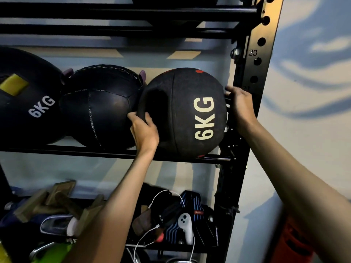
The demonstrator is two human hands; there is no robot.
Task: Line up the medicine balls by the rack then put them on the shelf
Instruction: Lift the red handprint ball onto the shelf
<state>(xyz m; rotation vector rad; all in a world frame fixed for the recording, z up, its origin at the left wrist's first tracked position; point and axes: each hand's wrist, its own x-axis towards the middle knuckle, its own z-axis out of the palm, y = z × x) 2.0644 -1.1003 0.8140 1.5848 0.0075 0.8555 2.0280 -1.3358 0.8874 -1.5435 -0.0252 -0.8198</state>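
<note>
A black rubber medicine ball (190,111) marked 6KG, with a recessed handle, rests on the rack's middle shelf rail (106,151) at its right end. My left hand (144,132) grips the handle edge on the ball's lower left. My right hand (239,107) presses flat against the ball's right side, next to the rack upright (256,59). To the left sit a stitched black leather ball (98,105) and another black 6KG ball (24,99) with a yellow patch, touching in a row.
Upper shelf bars (123,14) run overhead with a dark ball partly seen above. The lower shelf holds wooden blocks (47,202), a white controller (185,224), white cables, striped fabric and shoes. A pale wall is to the right, with an orange object (296,242) low down.
</note>
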